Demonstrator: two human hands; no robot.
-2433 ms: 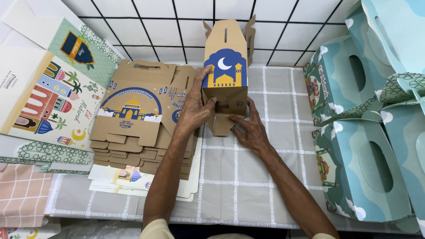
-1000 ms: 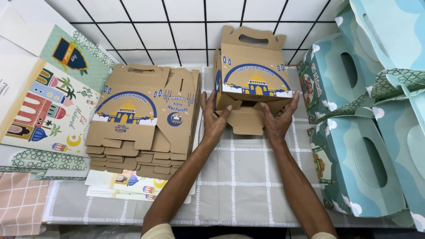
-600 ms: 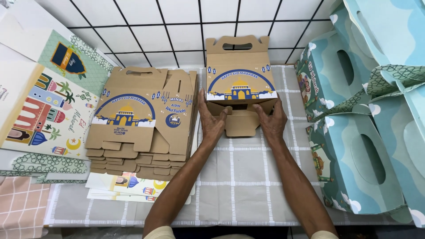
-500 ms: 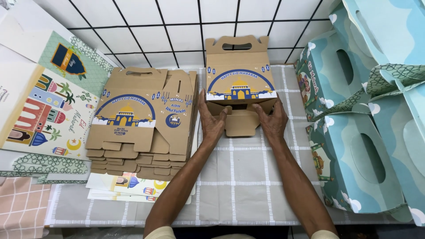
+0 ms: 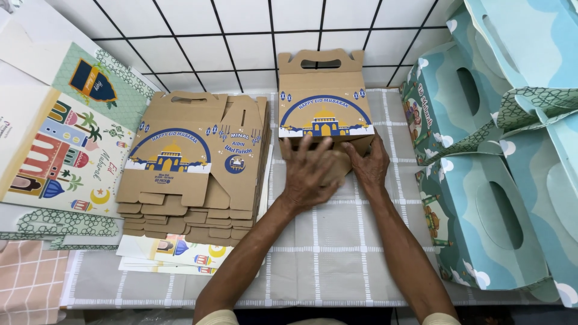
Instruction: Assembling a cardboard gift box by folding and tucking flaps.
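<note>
The left hand lies flat and spread, palm down, over the lower front flap of the brown carton, its fingers pressing against the carton's base rather than curled round anything. The right hand is just right of it, fingers bent and set against the carton's lower right corner, pushing at the same flap; neither hand grips, both bear on the cardboard. The brown carton stands folded up in box shape, with a cut-out carry handle at its top edge and a blue arch with a yellow domed building printed on its face. It rests on the grey checked cloth, with its back close to the white tiled wall. Just left of the carton lies a stack of flat brown cartons with the same print. Farther left of the carton are flat printed card sheets in green and cream. Right of the carton stand several teal boxes with oval handle holes.
</note>
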